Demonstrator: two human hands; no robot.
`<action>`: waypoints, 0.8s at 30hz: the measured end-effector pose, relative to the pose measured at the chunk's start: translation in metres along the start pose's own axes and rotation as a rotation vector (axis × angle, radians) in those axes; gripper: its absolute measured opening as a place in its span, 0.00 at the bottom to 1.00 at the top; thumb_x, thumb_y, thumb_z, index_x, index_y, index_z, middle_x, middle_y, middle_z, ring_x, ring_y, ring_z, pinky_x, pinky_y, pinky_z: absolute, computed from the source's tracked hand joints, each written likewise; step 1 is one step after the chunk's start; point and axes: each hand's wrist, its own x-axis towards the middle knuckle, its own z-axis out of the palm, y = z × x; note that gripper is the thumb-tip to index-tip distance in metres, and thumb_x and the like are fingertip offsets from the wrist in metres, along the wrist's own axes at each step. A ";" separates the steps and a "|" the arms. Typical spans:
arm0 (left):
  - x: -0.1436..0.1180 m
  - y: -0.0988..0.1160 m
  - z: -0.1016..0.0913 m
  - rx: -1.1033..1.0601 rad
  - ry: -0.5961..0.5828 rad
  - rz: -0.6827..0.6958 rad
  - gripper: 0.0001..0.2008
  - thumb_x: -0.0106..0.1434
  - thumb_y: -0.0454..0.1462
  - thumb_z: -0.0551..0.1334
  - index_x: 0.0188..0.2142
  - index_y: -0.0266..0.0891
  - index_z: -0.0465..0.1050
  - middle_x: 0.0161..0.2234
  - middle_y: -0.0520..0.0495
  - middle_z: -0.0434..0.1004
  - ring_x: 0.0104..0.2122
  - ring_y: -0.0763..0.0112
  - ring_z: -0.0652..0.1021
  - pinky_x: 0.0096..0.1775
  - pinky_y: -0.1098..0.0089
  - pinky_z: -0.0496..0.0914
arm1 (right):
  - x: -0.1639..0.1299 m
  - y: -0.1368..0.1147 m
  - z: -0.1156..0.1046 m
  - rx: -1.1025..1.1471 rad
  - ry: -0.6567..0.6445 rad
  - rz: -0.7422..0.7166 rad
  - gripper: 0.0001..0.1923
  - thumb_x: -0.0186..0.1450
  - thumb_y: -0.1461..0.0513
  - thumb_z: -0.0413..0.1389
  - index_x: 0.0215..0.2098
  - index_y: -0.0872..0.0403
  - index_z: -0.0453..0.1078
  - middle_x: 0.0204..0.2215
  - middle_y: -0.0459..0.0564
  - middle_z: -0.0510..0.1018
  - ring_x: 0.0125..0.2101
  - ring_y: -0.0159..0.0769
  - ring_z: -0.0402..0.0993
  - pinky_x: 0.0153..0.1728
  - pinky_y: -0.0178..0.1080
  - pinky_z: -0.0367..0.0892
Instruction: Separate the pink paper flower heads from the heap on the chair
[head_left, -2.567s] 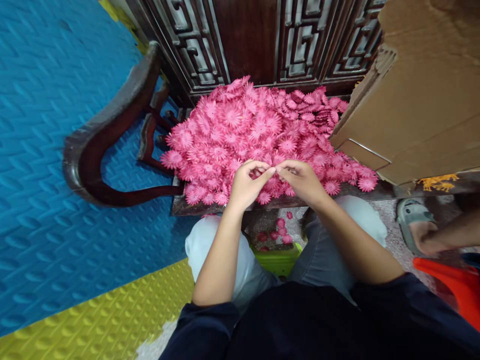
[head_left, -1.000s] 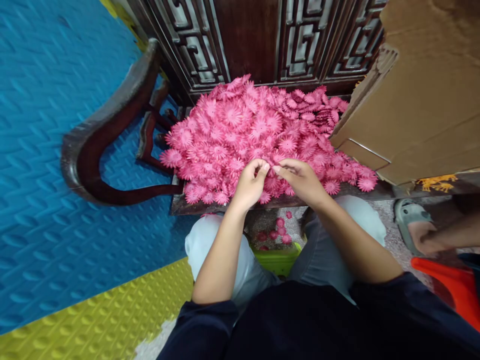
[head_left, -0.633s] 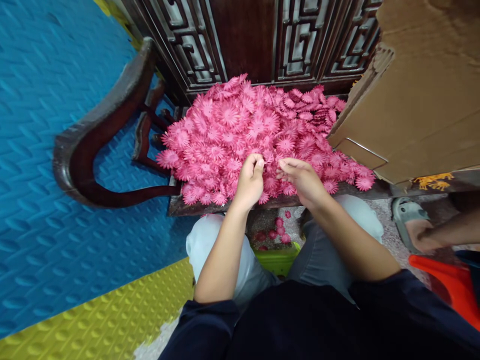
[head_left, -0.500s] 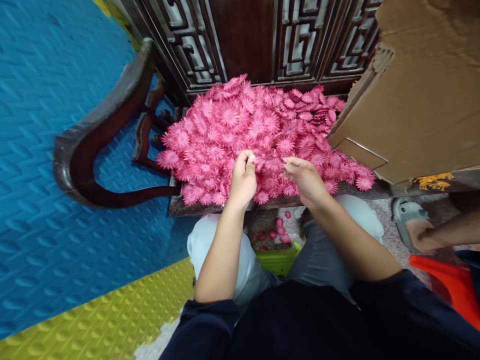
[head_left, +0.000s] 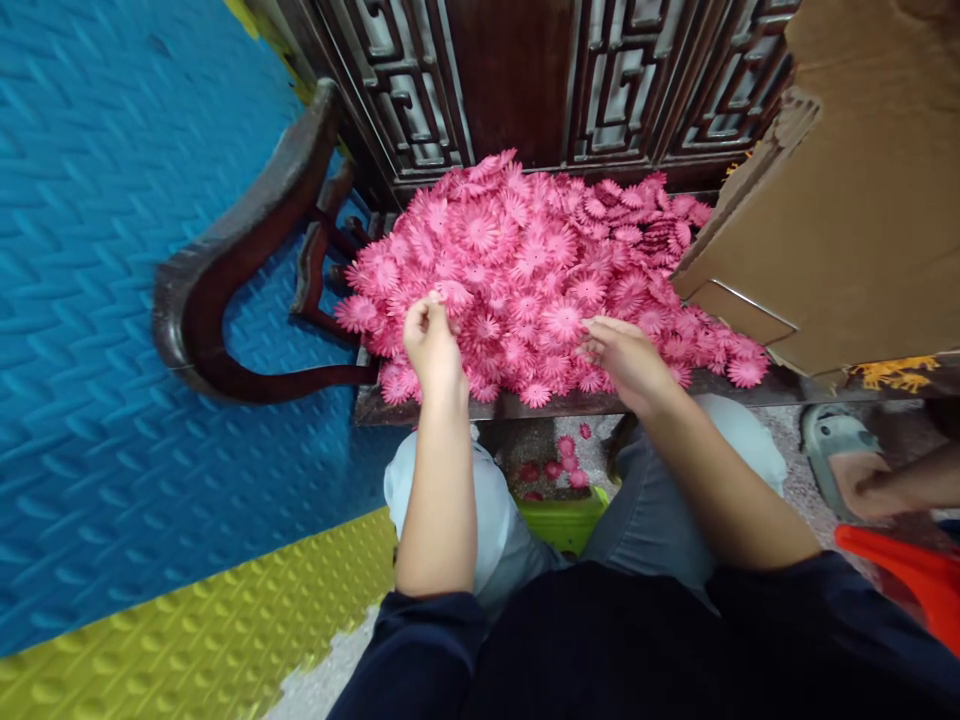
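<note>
A heap of pink artificial flower heads (head_left: 480,235) covers the dark wooden seat (head_left: 495,408) before me. Over its left front part is my left hand (head_left: 433,345), thumb and index finger pinched together. A pink flower lies just beyond those fingertips; whether anything thin is held between them I cannot make out. My right hand (head_left: 628,362) hovers over the front right of the heap, fingers stretched forward and slightly apart. Close to its fingertips is a brighter pink flower head (head_left: 564,320), which seems to rest on the heap.
A curved wooden armrest (head_left: 202,330) bounds the seat at left, and a cardboard box (head_left: 862,200) stands at right. Below, several flowers lie on the floor by a green container (head_left: 562,522). Another person's sandalled foot (head_left: 840,455) is near a red plastic piece (head_left: 900,580).
My left hand has moved left, away from my right hand, widening the gap between them. The blurred flower near my right fingertips now looks sharp. The whole view has shifted slightly.
</note>
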 end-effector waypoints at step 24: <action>-0.040 0.014 0.019 0.085 -0.450 0.239 0.09 0.53 0.41 0.64 0.33 0.39 0.73 0.28 0.51 0.71 0.28 0.77 0.70 0.32 0.75 0.64 | -0.008 0.000 0.011 0.089 -0.077 0.082 0.10 0.48 0.58 0.61 0.23 0.53 0.64 0.20 0.41 0.69 0.22 0.27 0.67 0.25 0.32 0.59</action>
